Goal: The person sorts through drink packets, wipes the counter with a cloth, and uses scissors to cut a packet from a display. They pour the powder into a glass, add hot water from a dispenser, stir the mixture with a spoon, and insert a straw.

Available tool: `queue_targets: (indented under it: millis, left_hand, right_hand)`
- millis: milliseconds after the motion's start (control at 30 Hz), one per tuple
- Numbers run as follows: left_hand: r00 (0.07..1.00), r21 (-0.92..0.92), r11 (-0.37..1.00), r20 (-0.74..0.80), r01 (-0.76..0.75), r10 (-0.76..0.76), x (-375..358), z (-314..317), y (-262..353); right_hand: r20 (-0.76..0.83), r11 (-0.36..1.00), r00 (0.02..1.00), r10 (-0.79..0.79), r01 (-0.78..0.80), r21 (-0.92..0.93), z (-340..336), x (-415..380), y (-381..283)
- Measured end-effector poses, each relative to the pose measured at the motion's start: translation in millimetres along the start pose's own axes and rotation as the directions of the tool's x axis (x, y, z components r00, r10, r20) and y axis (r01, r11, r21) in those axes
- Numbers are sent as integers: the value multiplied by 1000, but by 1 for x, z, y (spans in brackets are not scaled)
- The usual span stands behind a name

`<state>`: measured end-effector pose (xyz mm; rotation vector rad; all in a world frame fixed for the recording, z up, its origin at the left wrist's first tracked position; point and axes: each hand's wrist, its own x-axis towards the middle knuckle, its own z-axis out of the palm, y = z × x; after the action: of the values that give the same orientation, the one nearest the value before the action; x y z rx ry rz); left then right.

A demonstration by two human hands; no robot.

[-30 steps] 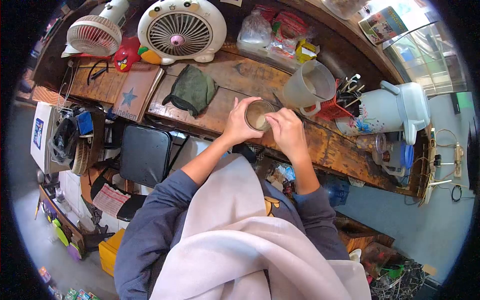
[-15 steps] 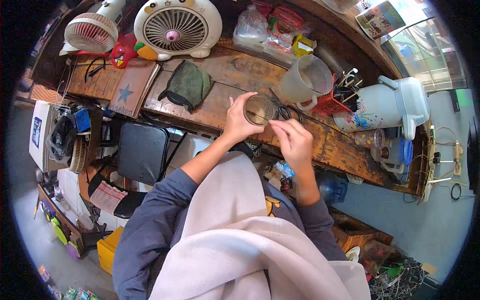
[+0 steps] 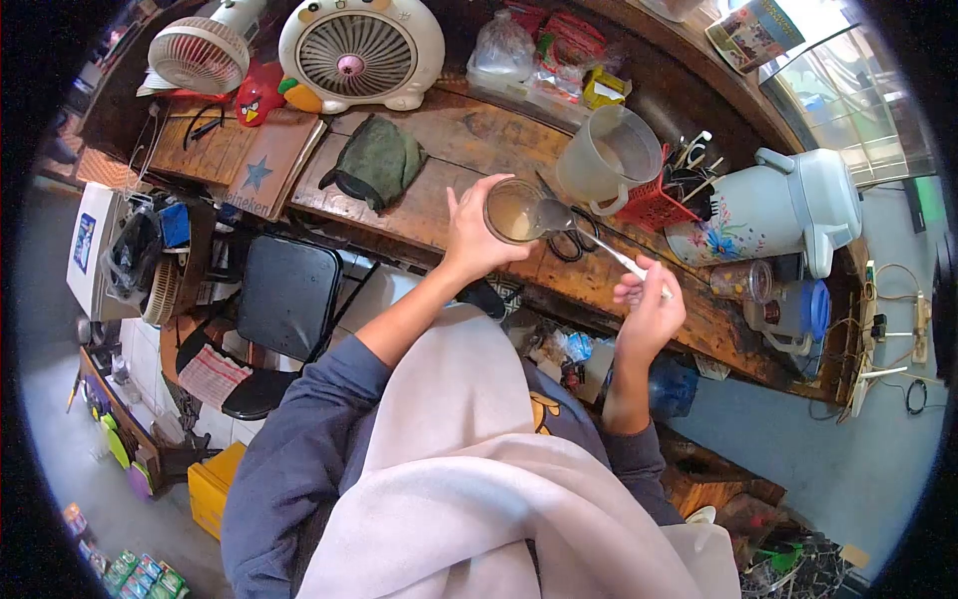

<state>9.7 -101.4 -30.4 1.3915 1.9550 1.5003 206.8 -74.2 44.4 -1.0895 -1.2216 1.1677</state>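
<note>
My left hand is wrapped round a clear drinking glass with something pale and cloudy inside, held over the front edge of the wooden table. In my right hand is the pale handle of a metal spoon. The spoon's bowl overlaps the right side of the glass rim, and its handle slants down toward me. A pair of scissors with black handles lies on the table just beneath the spoon. Behind them stands a translucent plastic jug.
A wooden table carries a green cloth, a white fan, a red basket of utensils and a large flowered thermos. A black chair stands at left. The blue water bottle is under the table's right side.
My right hand has moved right and toward me, drawing the spoon up so its bowl now shows at the glass rim. The left hand stays round the glass.
</note>
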Motion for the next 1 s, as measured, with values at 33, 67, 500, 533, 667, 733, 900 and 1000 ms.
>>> queue_targets:
  millis: [33,67,500,533,667,733,900,1000]
  left_hand:
    - [1000,-10,1000,-2,-3,3,-1,0,2]
    - [1000,-21,1000,-5,-6,6,-1,0,5]
    - [960,-103,993,-266,59,-85,-47,-43,20]
    - [955,-98,992,-279,74,-99,-52,-51,17]
    - [931,-29,999,-362,36,-44,-61,-96,2]
    - [914,-9,998,-400,64,-62,-62,-116,-7]
    - [894,-7,995,-438,100,-93,-53,-169,-34]
    - [893,108,989,-447,105,-46,-45,-202,-47]
  right_hand:
    - [23,994,998,58,-60,92,-5,7,3]
    - [30,994,998,58,-61,96,-6,14,3]
    - [369,110,907,-201,395,-912,58,150,6]
    - [357,81,917,-179,375,-923,65,151,2]
    - [386,161,796,-467,505,-848,126,127,-32]
    - [574,325,562,-596,822,-467,176,125,-45]
    - [773,206,177,-609,977,-61,350,120,-64]
    - [863,159,227,-451,972,-172,430,127,-70]
